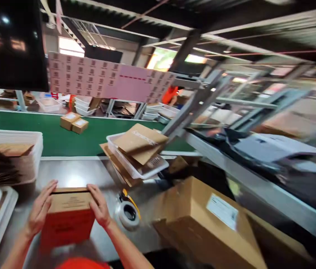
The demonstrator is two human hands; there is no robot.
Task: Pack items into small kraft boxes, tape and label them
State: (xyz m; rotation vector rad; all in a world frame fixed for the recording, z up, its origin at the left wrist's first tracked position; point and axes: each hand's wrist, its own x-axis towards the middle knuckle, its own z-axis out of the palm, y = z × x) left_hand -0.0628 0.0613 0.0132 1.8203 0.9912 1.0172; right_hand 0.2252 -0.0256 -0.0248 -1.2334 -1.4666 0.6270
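Note:
A cardboard box (68, 226) with a red side and a brown top strip stands on the metal table before me, gripped between both palms. My left hand (40, 207) presses its left side, fingers reaching to the upper corner. On the opposite side, my right hand (99, 205) presses in the same way. Print shows on the brown strip, too blurred to read. Just right of my right hand lies a tape dispenser (128, 213) with a roll of clear tape and a yellow part.
Behind the metal table runs a green conveyor belt (48, 144) carrying two small boxes (74, 122). White baskets with flat cardboard stand left; a tilted white basket (135, 172) holds a brown mailer (141, 142). A large labelled carton (202, 220) and metal frame are right.

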